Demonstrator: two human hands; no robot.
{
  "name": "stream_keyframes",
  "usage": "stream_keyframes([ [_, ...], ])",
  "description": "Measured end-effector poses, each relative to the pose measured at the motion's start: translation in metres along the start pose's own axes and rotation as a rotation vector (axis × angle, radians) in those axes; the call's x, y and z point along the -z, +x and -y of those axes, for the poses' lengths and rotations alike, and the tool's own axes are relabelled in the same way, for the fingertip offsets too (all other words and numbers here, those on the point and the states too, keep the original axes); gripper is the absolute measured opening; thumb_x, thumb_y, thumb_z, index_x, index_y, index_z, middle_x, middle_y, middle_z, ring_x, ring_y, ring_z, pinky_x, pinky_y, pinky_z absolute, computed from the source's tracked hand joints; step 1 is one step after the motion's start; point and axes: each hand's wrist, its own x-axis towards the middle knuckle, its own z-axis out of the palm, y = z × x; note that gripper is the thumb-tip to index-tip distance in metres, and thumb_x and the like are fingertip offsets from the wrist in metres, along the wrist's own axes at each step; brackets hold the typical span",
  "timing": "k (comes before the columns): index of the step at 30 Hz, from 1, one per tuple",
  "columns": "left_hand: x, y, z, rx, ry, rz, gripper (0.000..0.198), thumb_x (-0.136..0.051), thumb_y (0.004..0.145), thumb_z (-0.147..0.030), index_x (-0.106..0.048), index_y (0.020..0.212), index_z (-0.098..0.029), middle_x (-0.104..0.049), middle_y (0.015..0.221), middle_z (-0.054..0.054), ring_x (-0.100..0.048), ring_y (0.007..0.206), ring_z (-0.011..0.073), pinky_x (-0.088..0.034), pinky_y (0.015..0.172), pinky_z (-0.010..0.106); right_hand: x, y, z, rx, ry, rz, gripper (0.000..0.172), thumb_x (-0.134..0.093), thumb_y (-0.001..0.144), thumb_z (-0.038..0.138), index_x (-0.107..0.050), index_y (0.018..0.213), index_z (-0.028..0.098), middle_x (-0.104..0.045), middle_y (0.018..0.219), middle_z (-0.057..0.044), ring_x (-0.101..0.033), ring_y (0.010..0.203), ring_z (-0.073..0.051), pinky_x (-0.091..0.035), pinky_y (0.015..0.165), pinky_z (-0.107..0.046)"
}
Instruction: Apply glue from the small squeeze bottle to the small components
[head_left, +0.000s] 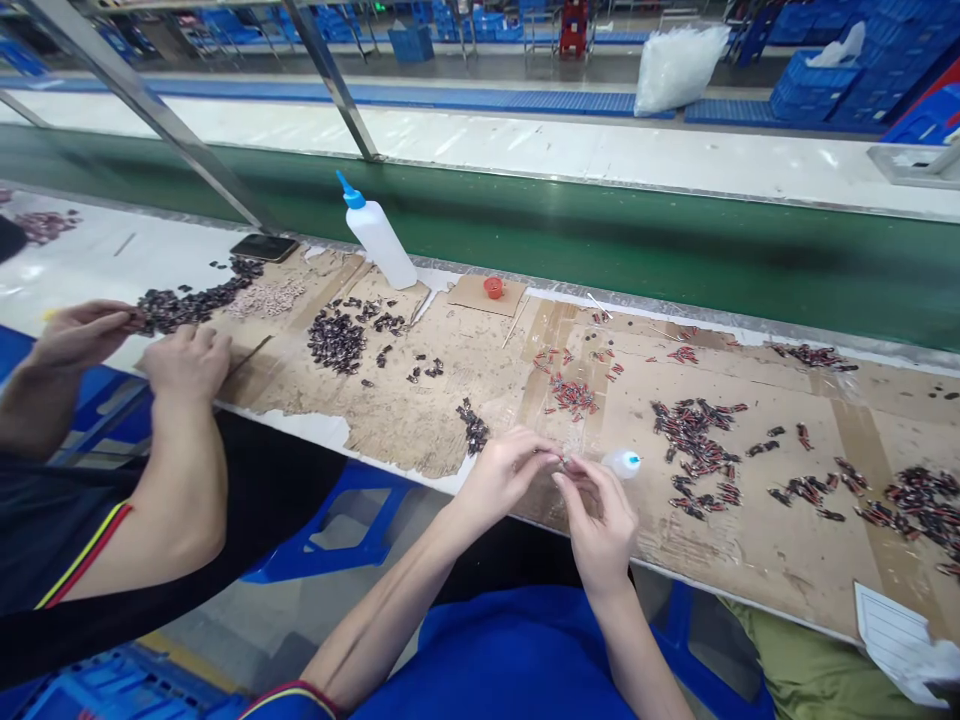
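Fingertips pinched, my left hand (511, 466) and my right hand (602, 512) meet over the front edge of the cardboard-covered table (420, 420). A tiny dark part shows between them; its kind is too small to make out. Just right of my right hand lies a small white bottle with a blue tip (621, 462). A little pile of dark parts (473, 426) sits left of my left hand. Beyond my hands is a heap of small red and black parts (573, 396), with a larger heap of them (697, 440) to the right.
At the left, a co-worker's hands (184, 365) handle dark pieces. A tall white squeeze bottle (381, 243) stands at the back, near a phone (264, 248) and a red cap (493, 288) on cardboard. A green conveyor belt (600, 240) runs behind the table.
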Motion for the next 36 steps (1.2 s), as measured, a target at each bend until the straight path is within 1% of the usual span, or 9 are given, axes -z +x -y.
stream_keyframes([
  [4, 0.0, -0.013, 0.003, 0.068, -0.024, -0.007, 0.014, -0.056, 0.092, -0.025, -0.069, 0.093, -0.019, -0.074, 0.088, 0.005, -0.068, 0.084, 0.0176, -0.054, 0.08, 0.029, -0.003, -0.001, -0.004, -0.125, 0.069, 0.064, 0.015, -0.061, 0.089, 0.031, -0.071, 0.088, 0.02, -0.071, 0.085, -0.007, -0.068, 0.08, -0.02, -0.058, 0.073, -0.034],
  [8, -0.009, -0.016, 0.03, 0.06, 0.202, -0.142, 0.018, -0.063, 0.087, -0.025, -0.067, 0.103, -0.019, -0.072, 0.1, 0.009, -0.063, 0.1, 0.0242, -0.053, 0.089, 0.04, -0.002, -0.004, -0.006, -0.221, 0.052, 0.039, 0.021, -0.059, 0.089, 0.036, -0.07, 0.089, 0.018, -0.071, 0.086, -0.008, -0.068, 0.077, -0.019, -0.058, 0.071, -0.033],
  [11, -0.02, -0.015, 0.049, -0.002, 0.372, -0.226, 0.014, -0.067, 0.084, -0.019, -0.069, 0.097, -0.019, -0.07, 0.103, 0.01, -0.058, 0.104, 0.0273, -0.052, 0.09, 0.046, -0.004, -0.005, -0.008, -0.264, 0.069, 0.048, 0.024, -0.058, 0.089, 0.039, -0.069, 0.09, 0.018, -0.072, 0.09, -0.009, -0.069, 0.08, -0.02, -0.059, 0.073, -0.035],
  [14, -0.025, -0.013, 0.056, -0.036, 0.391, -0.224, 0.011, -0.061, 0.086, -0.013, -0.069, 0.089, -0.021, -0.07, 0.102, 0.007, -0.058, 0.103, 0.0258, -0.052, 0.09, 0.045, -0.01, -0.003, -0.011, -0.307, 0.127, 0.069, 0.026, -0.058, 0.089, 0.043, -0.068, 0.09, 0.018, -0.073, 0.1, -0.011, -0.07, 0.091, -0.023, -0.059, 0.079, -0.038],
  [18, -0.021, -0.013, 0.044, -0.032, 0.255, -0.211, 0.014, -0.055, 0.09, -0.013, -0.067, 0.089, -0.02, -0.071, 0.088, 0.005, -0.064, 0.093, 0.021, -0.055, 0.084, 0.037, -0.019, 0.0, -0.014, -0.379, 0.207, 0.042, 0.027, -0.061, 0.086, 0.045, -0.066, 0.087, 0.018, -0.072, 0.106, -0.012, -0.068, 0.103, -0.025, -0.056, 0.088, -0.04],
  [22, -0.013, -0.018, 0.023, -0.016, 0.108, -0.248, 0.009, -0.057, 0.09, -0.017, -0.066, 0.091, -0.018, -0.071, 0.087, 0.005, -0.067, 0.082, 0.0167, -0.056, 0.075, 0.028, -0.024, 0.003, -0.011, -0.449, 0.335, 0.007, 0.028, -0.066, 0.082, 0.045, -0.066, 0.084, 0.018, -0.075, 0.092, -0.009, -0.072, 0.087, -0.022, -0.058, 0.082, -0.037],
  [26, -0.009, -0.021, 0.01, -0.026, 0.085, -0.251, 0.008, -0.059, 0.09, -0.018, -0.068, 0.089, -0.018, -0.072, 0.085, 0.006, -0.067, 0.082, 0.0177, -0.054, 0.076, 0.029, -0.024, 0.005, -0.003, -0.468, 0.381, -0.038, 0.027, -0.073, 0.076, 0.044, -0.067, 0.078, 0.018, -0.074, 0.078, -0.005, -0.072, 0.076, -0.02, -0.059, 0.075, -0.033],
  [31, -0.006, -0.021, 0.004, 0.004, 0.022, -0.276, 0.008, -0.061, 0.088, -0.017, -0.069, 0.086, -0.018, -0.072, 0.082, 0.005, -0.067, 0.078, 0.0173, -0.054, 0.073, 0.028, -0.02, 0.01, 0.004, -0.457, 0.397, -0.039, 0.025, -0.077, 0.07, 0.041, -0.069, 0.071, 0.018, -0.075, 0.077, -0.005, -0.072, 0.076, -0.02, -0.059, 0.075, -0.034],
  [36, -0.007, -0.021, -0.001, -0.031, -0.005, -0.328, 0.01, -0.061, 0.088, -0.015, -0.069, 0.084, -0.018, -0.071, 0.079, 0.005, -0.067, 0.077, 0.0165, -0.054, 0.071, 0.027, -0.018, 0.015, 0.006, -0.512, 0.424, -0.034, 0.024, -0.08, 0.065, 0.04, -0.071, 0.067, 0.018, -0.076, 0.075, -0.006, -0.071, 0.074, -0.02, -0.059, 0.074, -0.034],
])
